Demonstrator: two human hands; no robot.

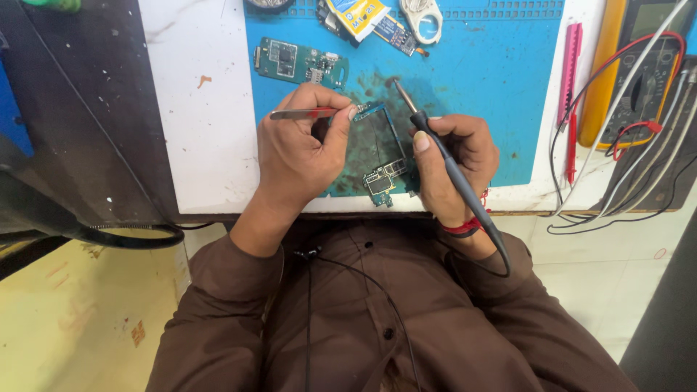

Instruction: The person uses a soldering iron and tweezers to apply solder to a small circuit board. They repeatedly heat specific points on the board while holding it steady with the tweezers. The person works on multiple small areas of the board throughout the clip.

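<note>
Soldering now: left hand (294,149) pinches tweezers (308,113) at the circuit board (377,156); right hand (454,163) grips the soldering iron (435,145), whose tip needs steadying.

The mat (494,87) is blue with a dark smudge. The table (203,131) is white. Both boards (299,64) are green. The soldering iron (450,163) is black, the shirt (348,327) brown.

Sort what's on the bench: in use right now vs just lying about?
In use:
- left hand holding tweezers
- right hand holding soldering iron
- circuit board between the hands
- blue work mat under it

Lying about:
- second circuit board
- multimeter with its leads
- pink tool
- white plastic piece
</note>
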